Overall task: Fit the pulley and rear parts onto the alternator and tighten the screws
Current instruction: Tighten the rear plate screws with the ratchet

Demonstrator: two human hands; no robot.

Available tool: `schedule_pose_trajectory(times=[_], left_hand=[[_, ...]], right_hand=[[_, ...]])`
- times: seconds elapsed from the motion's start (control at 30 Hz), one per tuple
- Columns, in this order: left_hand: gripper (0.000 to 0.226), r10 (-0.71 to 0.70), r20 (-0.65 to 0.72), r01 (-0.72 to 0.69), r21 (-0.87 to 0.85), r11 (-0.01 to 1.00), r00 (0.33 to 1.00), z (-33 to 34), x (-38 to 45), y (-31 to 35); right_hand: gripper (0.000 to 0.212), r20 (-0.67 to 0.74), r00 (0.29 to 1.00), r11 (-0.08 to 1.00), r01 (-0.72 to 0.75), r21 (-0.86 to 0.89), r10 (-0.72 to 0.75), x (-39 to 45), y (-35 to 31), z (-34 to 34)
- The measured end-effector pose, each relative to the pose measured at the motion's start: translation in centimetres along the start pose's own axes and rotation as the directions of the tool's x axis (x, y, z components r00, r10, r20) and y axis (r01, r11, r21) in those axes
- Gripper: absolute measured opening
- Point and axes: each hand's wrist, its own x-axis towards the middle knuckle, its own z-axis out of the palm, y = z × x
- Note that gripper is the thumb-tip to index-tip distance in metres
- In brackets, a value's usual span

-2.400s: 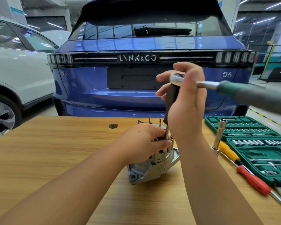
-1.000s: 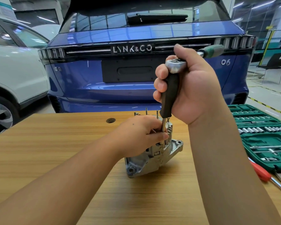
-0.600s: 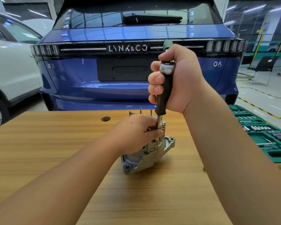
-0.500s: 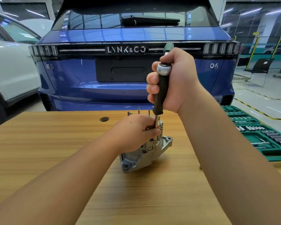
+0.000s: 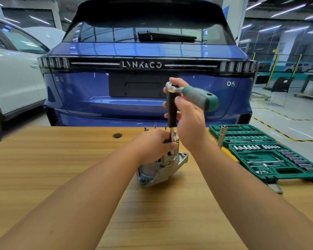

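Standing near the middle of the wooden tabletop (image 5: 61, 168), toward its far edge, the silver alternator (image 5: 161, 168) is steadied by the left hand (image 5: 153, 146), whose fingers curl round its upper part. A black extension driver (image 5: 171, 109) rises upright from the alternator's top, its thin metal shank passing just beside the left hand's fingers. The right hand (image 5: 188, 114) grips this black shaft, thumb toward the top. A ratchet wrench (image 5: 197, 95) sits on the driver's upper end, its green-and-grey handle pointing right. An open green socket set (image 5: 271, 156) lies along the tabletop's right edge. Beyond the far edge stand a blue car (image 5: 145, 78) and a white car (image 5: 13, 78).
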Motion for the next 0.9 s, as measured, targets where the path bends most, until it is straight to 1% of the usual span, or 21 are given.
schedule_pose_trajectory(times=[0.03,0.07,0.13,0.23,0.27,0.33,0.4,0.47,0.5,0.57,0.6,0.63,0.67,0.7,0.73,0.77,0.8,0.87,0.9], left_hand=[[0.025,-0.006,0.004,0.006,-0.013,1.000,1.000,0.0,0.0,0.0],[0.025,-0.013,0.007,0.013,-0.020,1.000,1.000,0.0,0.1,0.0],[0.021,-0.016,0.013,0.017,-0.024,1.000,1.000,0.0,0.2,-0.2],[0.014,-0.007,0.021,0.008,-0.031,0.999,1.000,-0.1,0.1,-0.5],[0.014,-0.007,0.023,0.008,-0.037,0.999,1.000,-0.2,0.0,-0.7],[0.015,-0.007,0.021,0.008,-0.059,0.998,1.000,-0.2,-0.1,-0.8],[0.015,0.007,0.011,-0.006,-0.068,0.998,1.000,0.0,-0.1,-0.7],[0.015,0.024,0.004,-0.024,-0.033,0.999,1.000,0.1,0.0,-0.4],[0.015,0.037,0.006,-0.036,-0.009,0.999,0.999,0.2,0.0,-0.3],[0.016,0.058,0.017,-0.058,0.015,0.998,0.998,0.2,0.1,-0.3],[0.016,0.062,0.021,-0.062,0.021,0.998,0.998,0.2,0.1,-0.3],[0.015,0.062,0.021,-0.063,0.029,0.998,0.998,0.2,0.1,-0.4],[0.014,0.062,0.017,-0.062,0.036,0.997,0.998,0.2,0.2,-0.5],[0.015,0.059,0.011,-0.060,0.040,0.997,0.998,0.1,0.2,-0.6],[0.017,0.056,0.008,-0.056,0.039,0.998,0.998,0.1,0.2,-0.7],[0.019,0.053,0.011,-0.053,0.036,0.998,0.999,0.1,0.3,-0.8],[0.019,0.053,0.016,-0.054,0.033,0.998,0.998,0.0,0.3,-0.8],[0.017,0.061,0.017,-0.062,0.024,0.998,0.998,-0.1,0.2,-1.0],[0.017,0.066,0.012,-0.066,0.016,0.998,0.998,-0.1,0.1,-1.0]], right_hand=[[0.031,0.051,0.997,0.998,-0.055,0.039,0.053,0.1,-0.4,-0.5],[0.028,0.095,0.992,0.996,-0.086,0.037,0.082,0.3,-0.9,-1.0],[0.026,0.187,0.977,0.995,-0.099,-0.026,0.102,0.6,-1.8,-1.7],[0.044,0.320,0.931,0.984,-0.174,-0.037,0.176,0.8,-2.6,-2.3],[0.045,0.346,0.920,0.982,-0.187,-0.030,0.186,0.8,-2.8,-2.4],[0.032,0.358,0.915,0.982,-0.189,-0.027,0.186,0.8,-3.2,-2.2],[0.019,0.292,0.943,0.987,-0.154,-0.045,0.160,0.8,-3.1,-1.7],[0.013,0.149,0.982,0.988,-0.094,-0.123,0.112,1.1,-3.0,-1.0],[0.014,0.059,0.994,0.982,-0.077,-0.174,0.089,1.4,-3.1,-0.5],[0.016,-0.112,0.990,0.956,-0.109,-0.272,0.081,2.3,-3.2,0.0],[0.016,-0.175,0.977,0.947,-0.164,-0.276,0.118,2.8,-3.3,0.1],[0.016,-0.216,0.958,0.943,-0.240,-0.231,0.191,3.2,-3.4,-0.1],[0.019,-0.226,0.930,0.938,-0.323,-0.124,0.290,3.4,-3.4,-0.3],[0.022,-0.191,0.895,0.914,-0.404,0.039,0.403,3.6,-3.5,-0.5],[0.021,-0.113,0.861,0.858,-0.467,0.216,0.497,3.6,-3.5,-0.7],[0.017,-0.025,0.840,0.794,-0.501,0.345,0.542,3.4,-3.5,-0.9],[0.013,0.033,0.834,0.750,-0.512,0.419,0.551,3.2,-3.3,-1.1],[0.006,0.067,0.831,0.700,-0.506,0.504,0.553,2.9,-2.9,-1.3],[0.006,0.077,0.832,0.674,-0.495,0.548,0.549,2.8,-2.8,-1.3]])
